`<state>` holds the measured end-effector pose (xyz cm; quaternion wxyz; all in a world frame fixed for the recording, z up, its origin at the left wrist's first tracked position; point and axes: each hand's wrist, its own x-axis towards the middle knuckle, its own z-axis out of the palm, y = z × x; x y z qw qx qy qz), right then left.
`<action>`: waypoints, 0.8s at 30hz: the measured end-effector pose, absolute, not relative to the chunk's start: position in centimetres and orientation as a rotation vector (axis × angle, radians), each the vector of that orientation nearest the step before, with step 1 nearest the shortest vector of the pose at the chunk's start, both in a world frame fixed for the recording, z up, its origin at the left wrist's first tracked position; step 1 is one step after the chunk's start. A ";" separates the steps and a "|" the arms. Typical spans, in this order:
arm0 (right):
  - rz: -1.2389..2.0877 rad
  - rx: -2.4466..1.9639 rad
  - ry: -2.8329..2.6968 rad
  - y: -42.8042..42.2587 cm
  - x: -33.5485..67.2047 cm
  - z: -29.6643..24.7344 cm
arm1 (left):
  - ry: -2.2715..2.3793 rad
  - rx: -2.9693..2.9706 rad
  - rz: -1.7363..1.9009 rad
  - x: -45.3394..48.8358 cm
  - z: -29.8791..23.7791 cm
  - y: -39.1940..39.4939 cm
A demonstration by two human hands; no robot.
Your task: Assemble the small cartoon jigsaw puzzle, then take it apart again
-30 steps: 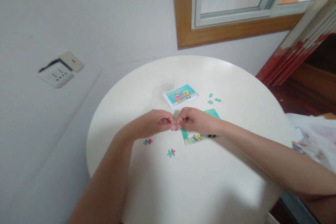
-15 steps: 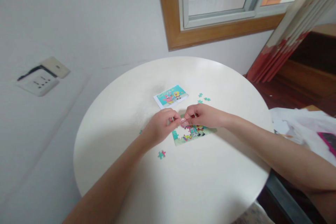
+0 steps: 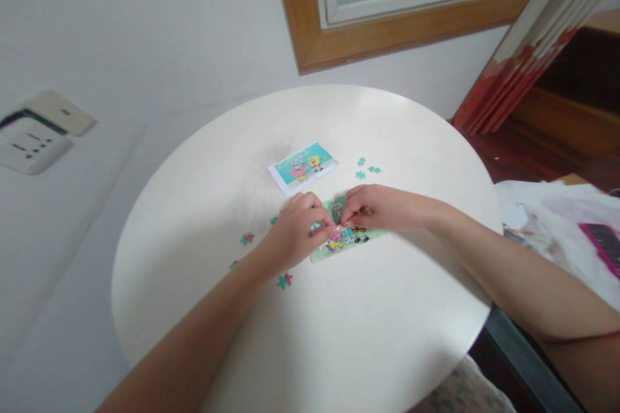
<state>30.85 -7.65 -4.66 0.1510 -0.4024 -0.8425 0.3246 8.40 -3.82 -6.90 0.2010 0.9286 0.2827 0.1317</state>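
Observation:
A partly assembled jigsaw puzzle (image 3: 320, 257) with cartoon figures lies on the white round table (image 3: 310, 348). Over its middle, my left hand (image 3: 303, 226) and my right hand (image 3: 371, 208) meet, fingertips almost touching. Thumb and forefinger of each are pinched on a small puzzle piece at the puzzle's surface, mostly hidden by the fingers. My left hand covers the puzzle's left part. Beyond the hands lies a picture card (image 3: 304, 166) with similar cartoon figures.
Loose pieces lie left of my left hand, among them a green-and-pink piece (image 3: 285, 281) and another piece (image 3: 247, 239). Several green pieces (image 3: 361, 175) sit beyond my right hand. White plastic bags (image 3: 537, 219) are at the right, past the table's edge. A wall with a socket (image 3: 33, 145) borders the left.
My hands have lowered the pinched piece onto the puzzle, and my left hand now covers the gap at its left. The view has tilted down slightly, showing more loose pieces at the left.

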 end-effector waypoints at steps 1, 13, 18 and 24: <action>0.935 -1.153 -2.420 -7.7 30.8 -4.7 | 0.787 2.595 0.366 8.4 -6.9 -3.8; 0.935 -1.218 -2.407 -8.1 30.9 -3.9 | 0.814 2.678 0.368 8.7 -6.7 -4.0; 0.978 -1.215 -2.411 -8.0 30.8 -3.7 | 0.775 2.714 0.466 8.7 -6.6 -4.1; 0.970 -1.190 -2.431 -8.0 31.0 -3.7 | 0.731 2.706 0.460 8.2 -6.6 -3.7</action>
